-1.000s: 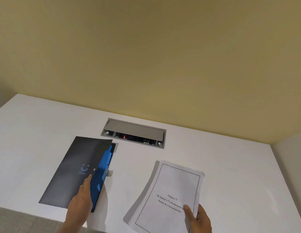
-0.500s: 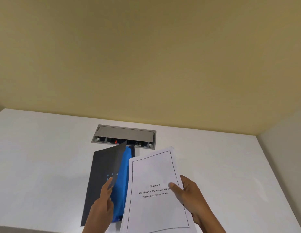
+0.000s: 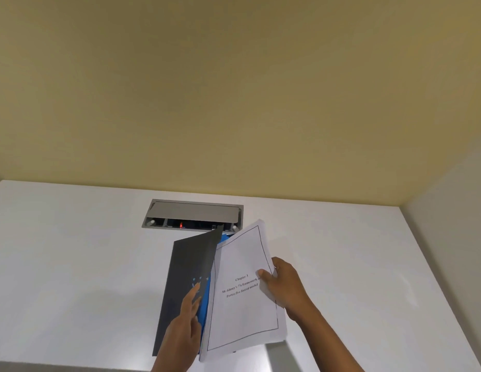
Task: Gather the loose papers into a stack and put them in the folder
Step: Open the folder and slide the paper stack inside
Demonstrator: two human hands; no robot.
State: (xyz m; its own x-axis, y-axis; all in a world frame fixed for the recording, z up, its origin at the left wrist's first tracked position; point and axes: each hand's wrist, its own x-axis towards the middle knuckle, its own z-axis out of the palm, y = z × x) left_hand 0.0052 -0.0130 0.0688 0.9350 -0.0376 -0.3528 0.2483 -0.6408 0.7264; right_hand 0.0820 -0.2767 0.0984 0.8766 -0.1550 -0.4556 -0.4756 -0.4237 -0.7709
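Observation:
A dark grey folder (image 3: 184, 275) with a blue inside lies on the white desk (image 3: 73, 264), its front cover lifted. My left hand (image 3: 184, 326) holds that cover up by its right edge. My right hand (image 3: 283, 284) grips a stack of white papers (image 3: 242, 312) by its right side, thumb on the printed top sheet. The stack is tilted, and its left edge goes in under the raised cover, over the blue inside (image 3: 206, 304). The folder's lower right part is hidden by the papers.
A grey cable box (image 3: 193, 210) with its lid up is set into the desk just behind the folder. A yellow wall rises behind the desk, and a pale side wall (image 3: 454, 210) bounds it on the right.
The papers moved left from the desk's right side to the folder and now slide under the cover. My left hand lifted the cover higher. The view shifted, so the folder sits more central.

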